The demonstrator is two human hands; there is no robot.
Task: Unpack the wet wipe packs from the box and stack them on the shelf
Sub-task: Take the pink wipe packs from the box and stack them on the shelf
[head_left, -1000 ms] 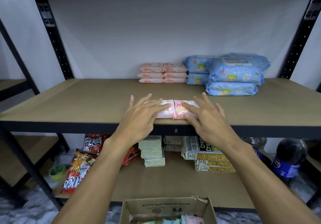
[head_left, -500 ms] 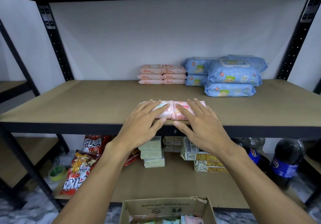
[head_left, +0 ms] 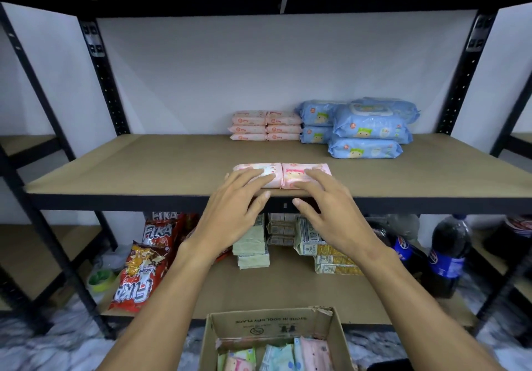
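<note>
Two pink wet wipe packs lie side by side near the shelf's front edge: the left pack (head_left: 266,169) and the right pack (head_left: 298,172). My left hand (head_left: 236,198) has straight fingertips over the left pack. My right hand (head_left: 325,200) reaches its fingertips onto the right pack. Both hands are spread and grip nothing. The brown shelf board (head_left: 144,166) carries them. At the bottom an open cardboard box (head_left: 276,320) holds several more packs (head_left: 276,357).
A pink pack stack (head_left: 266,126) and a blue pack stack (head_left: 368,128) stand at the shelf's back. Below are snack bags (head_left: 144,264), green and yellow boxes (head_left: 313,238) and dark soda bottles (head_left: 449,249). Black uprights (head_left: 105,77) frame the shelf.
Both hands have slid back toward me off the two pink packs, so more of the packs shows. The packs stay put on the shelf.
</note>
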